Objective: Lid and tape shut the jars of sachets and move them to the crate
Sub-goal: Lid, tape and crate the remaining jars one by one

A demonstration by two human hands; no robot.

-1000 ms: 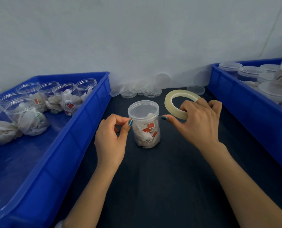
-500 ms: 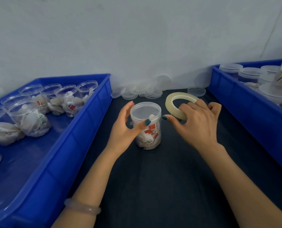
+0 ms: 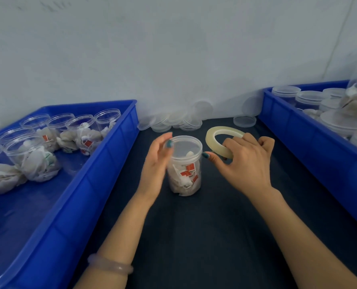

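I see 1 jar point(image 3: 185, 167) at 12, L hand point(image 3: 155, 165) flat on it; R hand point(image 3: 246, 165) grips 1 tape roll point(image 3: 214, 140) at 1.

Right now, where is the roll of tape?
In the head view the tape roll is right of centre, gripped by the right hand, just right of the lidded jar on the dark table.

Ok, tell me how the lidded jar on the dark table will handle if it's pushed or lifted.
The jar is probably light, since it holds only loosely packed sachets. It is taller than it is wide, so a push near the lid could tip it. Its clear plastic wall looks smooth and might slip in a loose grip.
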